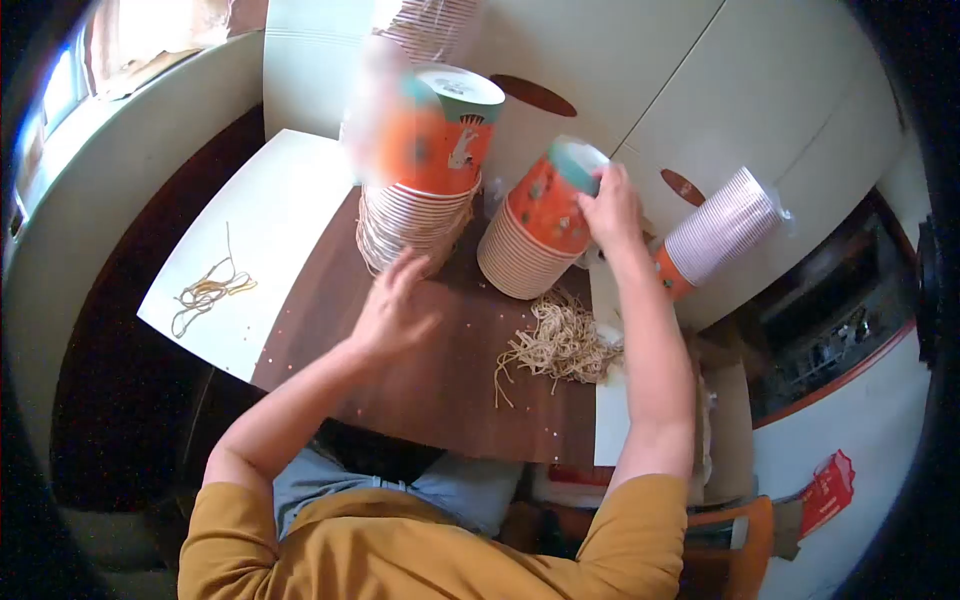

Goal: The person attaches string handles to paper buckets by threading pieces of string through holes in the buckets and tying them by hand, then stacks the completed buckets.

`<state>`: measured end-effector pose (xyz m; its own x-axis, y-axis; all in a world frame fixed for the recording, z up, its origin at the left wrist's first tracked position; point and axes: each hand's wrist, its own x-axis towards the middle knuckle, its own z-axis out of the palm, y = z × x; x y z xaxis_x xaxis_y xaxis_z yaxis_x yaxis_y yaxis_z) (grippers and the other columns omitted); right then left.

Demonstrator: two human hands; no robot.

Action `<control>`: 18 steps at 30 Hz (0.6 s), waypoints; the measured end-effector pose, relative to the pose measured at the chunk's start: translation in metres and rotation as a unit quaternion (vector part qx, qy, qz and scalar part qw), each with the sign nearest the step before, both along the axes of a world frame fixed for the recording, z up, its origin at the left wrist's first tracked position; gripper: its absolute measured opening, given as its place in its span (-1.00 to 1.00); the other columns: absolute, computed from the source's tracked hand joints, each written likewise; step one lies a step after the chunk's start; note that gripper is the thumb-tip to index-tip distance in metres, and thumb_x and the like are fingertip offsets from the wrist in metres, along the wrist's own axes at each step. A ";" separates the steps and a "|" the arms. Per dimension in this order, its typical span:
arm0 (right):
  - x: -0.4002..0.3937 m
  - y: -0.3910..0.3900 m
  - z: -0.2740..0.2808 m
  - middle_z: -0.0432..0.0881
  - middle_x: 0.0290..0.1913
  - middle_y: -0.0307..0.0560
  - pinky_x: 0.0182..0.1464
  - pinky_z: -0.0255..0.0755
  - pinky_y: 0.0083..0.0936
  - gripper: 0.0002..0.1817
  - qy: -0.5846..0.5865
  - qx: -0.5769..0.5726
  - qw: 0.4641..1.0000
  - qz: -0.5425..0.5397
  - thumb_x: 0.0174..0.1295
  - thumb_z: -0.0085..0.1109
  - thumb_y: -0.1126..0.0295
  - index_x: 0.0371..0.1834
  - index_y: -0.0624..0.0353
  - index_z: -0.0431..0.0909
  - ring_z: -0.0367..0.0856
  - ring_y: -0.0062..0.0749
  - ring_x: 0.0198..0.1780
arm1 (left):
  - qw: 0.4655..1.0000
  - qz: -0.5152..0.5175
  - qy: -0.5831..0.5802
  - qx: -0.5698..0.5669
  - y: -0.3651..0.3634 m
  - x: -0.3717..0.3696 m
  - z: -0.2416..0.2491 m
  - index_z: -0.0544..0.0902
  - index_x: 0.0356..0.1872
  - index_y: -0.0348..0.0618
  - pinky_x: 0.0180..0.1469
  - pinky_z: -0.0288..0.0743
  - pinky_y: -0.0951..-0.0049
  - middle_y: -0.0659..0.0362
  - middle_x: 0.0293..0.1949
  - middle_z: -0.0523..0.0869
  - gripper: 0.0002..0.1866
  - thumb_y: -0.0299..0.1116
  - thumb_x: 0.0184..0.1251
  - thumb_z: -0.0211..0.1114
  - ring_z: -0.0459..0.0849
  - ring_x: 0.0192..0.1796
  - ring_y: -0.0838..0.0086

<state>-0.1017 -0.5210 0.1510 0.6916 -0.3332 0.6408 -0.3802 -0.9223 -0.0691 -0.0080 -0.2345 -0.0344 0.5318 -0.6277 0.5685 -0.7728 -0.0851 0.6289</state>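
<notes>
My right hand (pixel 610 208) grips the rim of the top orange paper cup on a tilted stack of nested cups (pixel 535 228) at the middle of the brown table (pixel 420 370). My left hand (pixel 392 308) hovers open above the table, just below a taller stack of orange cups (pixel 430 160), touching nothing. A pile of pale elastic strings (pixel 560 342) lies on the table below the tilted stack, near my right forearm.
A third cup stack wrapped in plastic (pixel 715 230) lies on its side at the right. A few loose strings (pixel 208 290) rest on a white board (pixel 270 230) at the left. White cabinet panels (pixel 640 70) stand behind. A dark shelf sits at the far right.
</notes>
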 end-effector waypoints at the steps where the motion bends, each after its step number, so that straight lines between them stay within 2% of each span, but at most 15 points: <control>1: 0.003 -0.006 0.006 0.53 -0.05 0.11 0.05 0.45 -0.17 -0.52 -0.012 -0.015 1.000 0.005 -0.08 0.48 0.39 -0.11 0.24 0.45 0.54 0.07 0.01 | 0.999 -0.047 0.021 -0.016 0.003 -0.014 -0.002 0.26 0.37 -0.18 0.40 0.22 0.04 -0.21 0.40 0.19 -0.17 -0.27 0.04 0.44 0.25 0.40 -0.11; 4: 0.008 -0.021 0.049 0.63 -0.05 0.09 0.02 0.50 -0.17 -0.48 -0.036 0.010 0.999 -0.014 -0.05 0.46 0.27 -0.03 0.20 0.47 0.63 0.02 -0.04 | 0.993 -0.094 0.067 0.031 0.012 -0.038 -0.003 0.31 0.33 -0.21 0.36 0.31 0.11 -0.21 0.36 0.23 -0.25 -0.29 0.09 0.41 0.32 0.37 -0.09; 6: 0.004 -0.035 0.085 0.67 -0.09 0.14 -0.02 0.53 -0.19 -0.48 -0.055 -0.004 0.998 -0.001 -0.03 0.45 0.21 -0.04 0.21 0.50 0.67 0.02 -0.07 | 0.991 -0.091 0.085 0.046 0.015 -0.042 0.000 0.34 0.31 -0.21 0.34 0.33 0.12 -0.19 0.36 0.25 -0.29 -0.29 0.11 0.41 0.36 0.34 -0.07; 8: -0.014 -0.033 0.123 0.70 -0.15 0.08 -0.06 0.56 -0.27 -0.53 -0.096 -0.041 0.994 0.023 0.03 0.43 0.21 -0.04 0.20 0.53 0.70 -0.13 -0.13 | 0.987 -0.103 0.111 0.051 0.020 -0.043 0.003 0.36 0.29 -0.21 0.33 0.34 0.13 -0.18 0.35 0.26 -0.32 -0.28 0.13 0.40 0.39 0.33 -0.05; 10: -0.047 0.013 0.154 0.70 -0.22 -0.01 -0.11 0.56 -0.37 -0.56 -0.198 0.016 0.979 0.041 0.10 0.41 0.21 -0.06 0.26 0.54 0.69 -0.29 -0.21 | 0.979 -0.130 0.150 0.046 0.027 -0.035 0.009 0.38 0.28 -0.21 0.33 0.35 0.13 -0.16 0.35 0.27 -0.33 -0.27 0.14 0.40 0.41 0.31 -0.04; 12: -0.085 0.028 0.157 0.69 -0.24 -0.11 -0.18 0.56 -0.45 -0.62 -0.285 -0.025 0.957 0.040 0.18 0.35 0.24 -0.09 0.30 0.55 0.64 -0.47 -0.25 | 0.985 -0.123 0.117 -0.040 0.034 -0.033 0.021 0.39 0.28 -0.18 0.31 0.36 0.14 -0.11 0.35 0.29 -0.32 -0.26 0.13 0.44 0.39 0.33 0.06; 13: -0.096 0.033 0.140 0.68 -0.26 -0.13 -0.24 0.54 -0.49 -0.66 -0.338 0.124 0.924 0.131 0.19 0.34 0.27 -0.11 0.29 0.55 0.63 -0.50 -0.28 | 0.985 -0.114 0.102 -0.079 0.039 -0.035 0.031 0.39 0.29 -0.17 0.31 0.35 0.15 -0.08 0.36 0.29 -0.31 -0.28 0.13 0.46 0.38 0.34 0.11; 14: -0.104 0.037 0.117 0.68 -0.27 -0.15 -0.29 0.52 -0.53 -0.69 -0.382 0.270 0.857 0.216 0.20 0.33 0.30 -0.12 0.28 0.55 0.62 -0.53 -0.32 | 0.990 -0.078 0.028 -0.116 0.043 -0.040 0.049 0.39 0.30 -0.16 0.35 0.28 0.11 -0.09 0.37 0.27 -0.25 -0.22 0.07 0.49 0.34 0.37 0.06; 15: -0.111 0.045 0.082 0.66 -0.30 -0.20 -0.39 0.47 -0.62 -0.75 -0.360 0.385 0.818 0.229 0.23 0.30 0.32 -0.12 0.18 0.54 0.58 -0.57 -0.39 | 0.987 -0.043 -0.046 -0.151 0.046 -0.047 0.065 0.39 0.31 -0.14 0.39 0.21 0.07 -0.10 0.38 0.25 -0.19 -0.17 0.00 0.53 0.29 0.39 0.01; 18: -0.108 0.130 -0.049 0.58 -0.14 -0.33 -0.06 0.41 -0.52 -0.71 -0.290 0.651 0.659 0.241 0.38 0.06 0.21 0.09 0.05 0.51 0.50 -0.56 -0.11 | 0.958 -0.019 -0.208 -0.199 0.048 -0.059 0.089 0.37 0.33 -0.11 0.42 0.11 0.02 -0.07 0.38 0.28 -0.15 -0.15 -0.05 0.54 0.27 0.40 0.02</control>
<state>-0.2094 -0.3905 0.1019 0.6830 -0.6927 0.2317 0.3730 0.0581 -0.9260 -0.0674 -0.1868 0.0546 0.1892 -0.3320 0.9241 -0.9613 0.1293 0.2433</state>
